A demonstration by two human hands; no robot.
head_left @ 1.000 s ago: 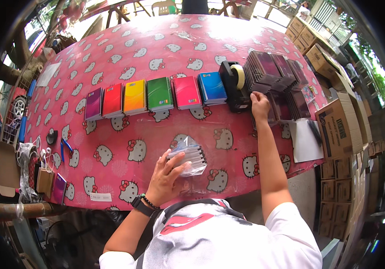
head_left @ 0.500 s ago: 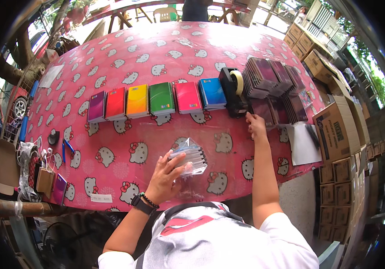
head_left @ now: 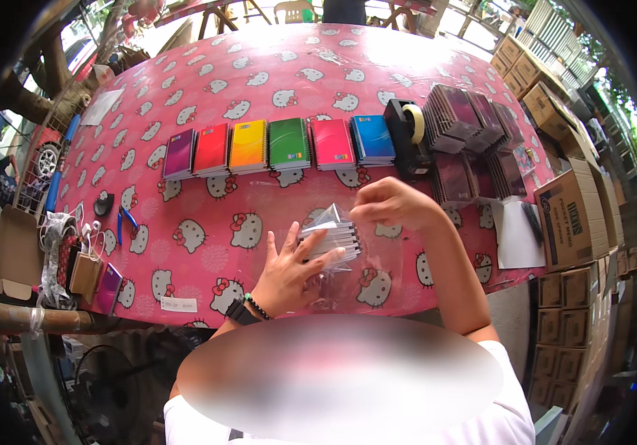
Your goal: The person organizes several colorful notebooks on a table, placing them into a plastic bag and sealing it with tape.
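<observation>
A small stack of spiral notebooks (head_left: 346, 241) in clear plastic film lies on the table before me, its page edges and black coils showing. Over its left side rests my left hand (head_left: 289, 271), fingers spread and pressing on the film. My right hand (head_left: 391, 202) is pinched closed at the stack's upper right, beside a raised fold of film. Whatever it holds is too small to make out. Beyond it stands a black tape dispenser (head_left: 407, 148) with a pale roll.
Left of the dispenser runs a row of coloured notebooks (head_left: 289, 144). Wrapped dark notebooks (head_left: 456, 122) are piled right of it, near white paper (head_left: 519, 237) and cardboard boxes (head_left: 574, 215). Blue-handled pliers (head_left: 123, 222), cables and a purple notebook (head_left: 109, 289) lie at left.
My right hand has come back from the front of the tape dispenser to the wrapped stack. My left hand stays on the stack with its fingers spread wider. The whole view has shifted slightly.
</observation>
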